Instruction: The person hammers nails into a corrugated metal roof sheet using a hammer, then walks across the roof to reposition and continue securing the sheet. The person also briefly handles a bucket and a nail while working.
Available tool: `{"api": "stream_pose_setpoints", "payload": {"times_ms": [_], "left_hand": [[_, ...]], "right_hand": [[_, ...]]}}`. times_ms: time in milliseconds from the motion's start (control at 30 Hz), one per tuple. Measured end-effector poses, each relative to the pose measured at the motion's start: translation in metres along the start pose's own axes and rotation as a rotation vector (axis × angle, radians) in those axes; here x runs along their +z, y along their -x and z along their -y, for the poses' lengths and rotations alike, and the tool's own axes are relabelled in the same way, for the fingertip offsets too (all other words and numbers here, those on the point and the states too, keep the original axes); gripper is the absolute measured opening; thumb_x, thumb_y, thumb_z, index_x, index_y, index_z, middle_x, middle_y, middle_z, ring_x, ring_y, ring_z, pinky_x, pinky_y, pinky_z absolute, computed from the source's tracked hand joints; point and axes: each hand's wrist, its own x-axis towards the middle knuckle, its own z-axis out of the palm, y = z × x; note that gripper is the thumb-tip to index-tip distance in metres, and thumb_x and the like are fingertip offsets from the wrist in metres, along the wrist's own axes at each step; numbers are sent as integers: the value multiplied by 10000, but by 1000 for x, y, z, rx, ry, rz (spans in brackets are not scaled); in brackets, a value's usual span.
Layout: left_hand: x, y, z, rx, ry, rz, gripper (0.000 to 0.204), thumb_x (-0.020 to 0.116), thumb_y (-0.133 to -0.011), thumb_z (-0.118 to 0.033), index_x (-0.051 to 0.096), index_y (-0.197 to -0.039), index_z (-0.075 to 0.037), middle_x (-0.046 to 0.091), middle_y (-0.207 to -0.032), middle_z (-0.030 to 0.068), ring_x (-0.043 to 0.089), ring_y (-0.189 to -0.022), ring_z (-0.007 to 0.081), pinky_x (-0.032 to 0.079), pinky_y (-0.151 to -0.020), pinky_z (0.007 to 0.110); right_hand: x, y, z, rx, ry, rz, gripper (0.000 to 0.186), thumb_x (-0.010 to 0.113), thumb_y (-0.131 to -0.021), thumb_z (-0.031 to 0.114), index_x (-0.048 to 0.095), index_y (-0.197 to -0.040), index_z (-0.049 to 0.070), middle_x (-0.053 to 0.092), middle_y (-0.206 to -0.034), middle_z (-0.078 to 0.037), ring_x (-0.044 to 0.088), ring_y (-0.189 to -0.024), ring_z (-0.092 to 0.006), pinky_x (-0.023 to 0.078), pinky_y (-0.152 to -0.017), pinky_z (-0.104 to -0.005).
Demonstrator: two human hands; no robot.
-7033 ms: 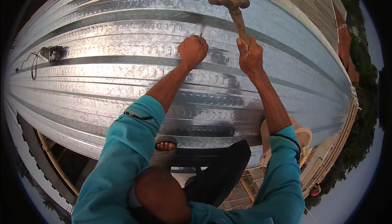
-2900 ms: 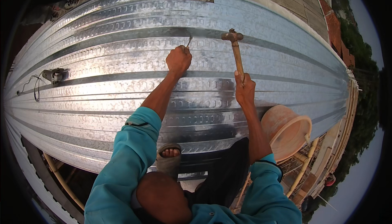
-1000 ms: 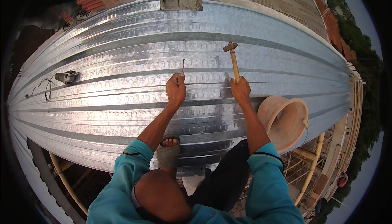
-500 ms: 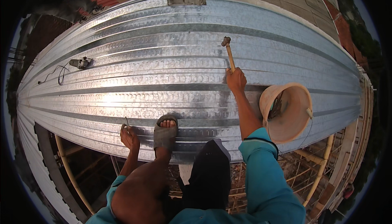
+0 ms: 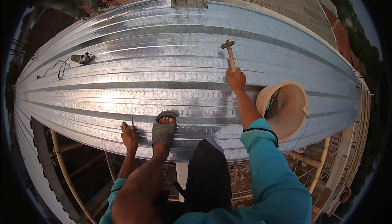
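1. The left hand (image 5: 130, 137) has dropped from mid-decking a second ago to the near edge, beside the gray sandal (image 5: 163, 133).
2. A thin metal rod (image 5: 132, 122) juts up among its half-spread fingers; whether they pinch it, I cannot tell.
3. The right hand (image 5: 236, 79) clenches the wooden-handled hammer (image 5: 231, 58), its head rust-brown, above the decking and near the peach bucket (image 5: 292, 109).
4. The steel decking (image 5: 196, 70) is silvery, ribbed and embossed.
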Motion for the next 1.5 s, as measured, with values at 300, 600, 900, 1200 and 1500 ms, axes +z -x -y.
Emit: {"api": "stream_pose_setpoints", "payload": {"times_ms": [300, 600, 900, 1200, 1500], "left_hand": [[-14, -7, 15, 152, -32, 145, 323, 533, -943, -215, 659, -1018, 73, 313, -1473, 360, 326, -1316, 589, 343, -1094, 534], [-14, -14, 15, 80, -80, 260, 319, 521, -944, -235, 686, -1058, 14, 301, -1492, 343, 306, -1351, 560, 335, -1105, 517], [-12, -9, 20, 176, -105, 188, 302, 532, -945, -225, 675, -1066, 11, 310, -1487, 348, 312, -1359, 546, 322, -1103, 524], [-24, -11, 9, 146, -56, 259, 237, 565, -928, -188, 663, -1030, 1, 311, -1468, 376, 325, -1334, 571, 362, -1052, 558], [-21, -11, 8, 152, -72, 217, 246, 569, -917, -201, 682, -994, 4, 305, -1436, 416, 342, -1304, 590, 378, -1067, 537]], "right_hand": [[5, 2, -8, -100, -25, -105, 476, 663, -857, 471, 631, -895, -3, 682, -807, -245, 678, -794, -432, 533, -705, -515], [7, 1, -9, -38, -22, -96, 551, 673, -833, 543, 647, -911, -2, 683, -840, -255, 667, -824, -440, 517, -725, -522], [8, -3, -11, -28, 5, -72, 536, 685, -831, 538, 657, -901, 7, 692, -840, -231, 675, -828, -423, 518, -727, -511], [6, -1, -8, -56, -20, -83, 503, 702, -835, 502, 653, -874, 3, 687, -794, -233, 674, -785, -429, 518, -692, -505], [12, -2, -13, -103, -33, -135, 519, 696, -833, 510, 633, -855, -4, 669, -743, -251, 668, -743, -450, 523, -668, -524]]}}
